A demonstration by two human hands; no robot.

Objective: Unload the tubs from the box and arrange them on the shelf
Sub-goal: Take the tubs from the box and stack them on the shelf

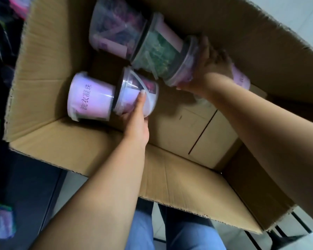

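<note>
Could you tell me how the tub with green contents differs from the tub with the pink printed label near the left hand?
The green-filled tub shows green contents through a clear wall; the pink-labelled tub is wrapped in a pink label with dark characters. The green one lies in the upper row, between two other tubs; the pink one in the lower row, bottom toward the box's left wall. Both lie on their sides inside the cardboard box.

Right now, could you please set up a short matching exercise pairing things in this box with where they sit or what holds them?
Things:
1. pink-labelled tub with printed characters
2. green-filled tub
3. tub with purple contents
4. box floor

Places or states:
A. at the far end of the box, touched by no hand
B. bare cardboard with a seam, between the forearms
C. leftmost in the near stack held by the left hand
D. middle of the row gripped by the right hand

Pairs: 1-C, 2-D, 3-A, 4-B
</note>
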